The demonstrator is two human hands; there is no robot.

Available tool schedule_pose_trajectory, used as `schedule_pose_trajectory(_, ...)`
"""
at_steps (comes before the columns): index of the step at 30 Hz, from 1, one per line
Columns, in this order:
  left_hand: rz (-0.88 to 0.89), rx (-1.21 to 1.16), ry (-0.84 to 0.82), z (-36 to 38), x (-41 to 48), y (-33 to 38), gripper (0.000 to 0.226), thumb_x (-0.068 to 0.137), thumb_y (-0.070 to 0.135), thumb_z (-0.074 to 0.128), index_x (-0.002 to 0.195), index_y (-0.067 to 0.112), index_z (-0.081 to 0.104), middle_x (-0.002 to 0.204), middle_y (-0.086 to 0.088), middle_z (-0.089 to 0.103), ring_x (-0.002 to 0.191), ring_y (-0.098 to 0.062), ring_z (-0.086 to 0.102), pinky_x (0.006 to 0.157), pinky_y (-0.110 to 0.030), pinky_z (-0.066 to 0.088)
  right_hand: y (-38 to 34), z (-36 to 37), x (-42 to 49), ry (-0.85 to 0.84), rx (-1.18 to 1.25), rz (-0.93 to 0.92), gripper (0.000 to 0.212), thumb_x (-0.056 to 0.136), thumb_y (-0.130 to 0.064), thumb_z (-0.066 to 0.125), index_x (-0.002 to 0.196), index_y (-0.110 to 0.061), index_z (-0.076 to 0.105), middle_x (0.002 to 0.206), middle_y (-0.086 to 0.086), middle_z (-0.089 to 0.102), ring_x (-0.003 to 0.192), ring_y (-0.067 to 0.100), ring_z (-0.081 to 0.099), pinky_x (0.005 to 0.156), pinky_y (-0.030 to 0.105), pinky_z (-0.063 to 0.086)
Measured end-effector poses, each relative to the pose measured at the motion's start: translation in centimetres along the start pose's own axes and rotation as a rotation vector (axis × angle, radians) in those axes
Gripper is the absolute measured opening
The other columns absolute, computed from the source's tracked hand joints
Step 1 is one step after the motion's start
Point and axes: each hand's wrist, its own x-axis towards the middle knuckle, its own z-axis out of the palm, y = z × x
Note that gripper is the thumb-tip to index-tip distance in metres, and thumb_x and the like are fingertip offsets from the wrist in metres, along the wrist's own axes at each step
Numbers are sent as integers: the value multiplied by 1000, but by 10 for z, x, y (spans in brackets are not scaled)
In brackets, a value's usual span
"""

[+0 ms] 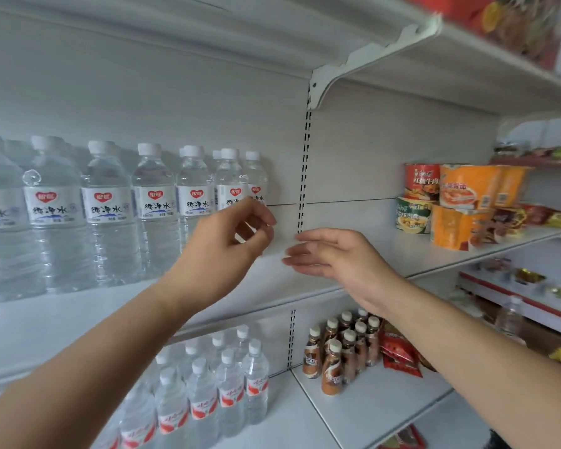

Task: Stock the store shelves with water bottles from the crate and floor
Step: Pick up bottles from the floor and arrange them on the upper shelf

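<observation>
Several clear water bottles [156, 209] with white caps and white labels stand in a row on the middle shelf [305, 286], filling its left part. My left hand [230, 241] hovers in front of the rightmost bottles, fingers loosely curled and holding nothing. My right hand [334, 254] is beside it to the right, fingers straight and pointing left, over the bare part of the shelf. On the lower shelf stand several smaller water bottles with red labels [208, 393].
Instant noodle cups [457, 202] and snack packs sit at the right end of the middle shelf. Brown coffee bottles [344, 348] and red packets [399, 351] stand on the lower shelf. A shelf bracket [370, 56] juts out overhead. A lone bottle [509, 315] stands at far right.
</observation>
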Motion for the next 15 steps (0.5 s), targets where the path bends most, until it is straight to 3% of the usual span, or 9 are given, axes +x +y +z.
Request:
schedule_pose_trajectory(8,-174,-333,-43,15,-151,7,19,96,1,63,97,19,68,85,-2,71,73,-20,66,71,-39,51,33,28,-149,106,23,-122,26,102,2,48,111,-7,70,82,10,71,72,24,69,63,31,57)
schedule_pose_trajectory(12,-366,-452,-64,38,-239,-30,10,88,15,63,91,23,68,82,-6,69,70,-20,62,64,-28,48,112,60,-208,92,-5,53,32,102,5,45,111,-14,70,80,10,72,69,24,67,62,31,55)
schedule_pose_trajectory(15,-603,-477,-72,64,-313,-70,12,85,17,59,90,21,69,81,-7,68,71,-22,60,67,-34,48,191,84,-248,70,-39,303,34,102,3,45,109,-17,71,81,11,74,71,23,67,62,31,56)
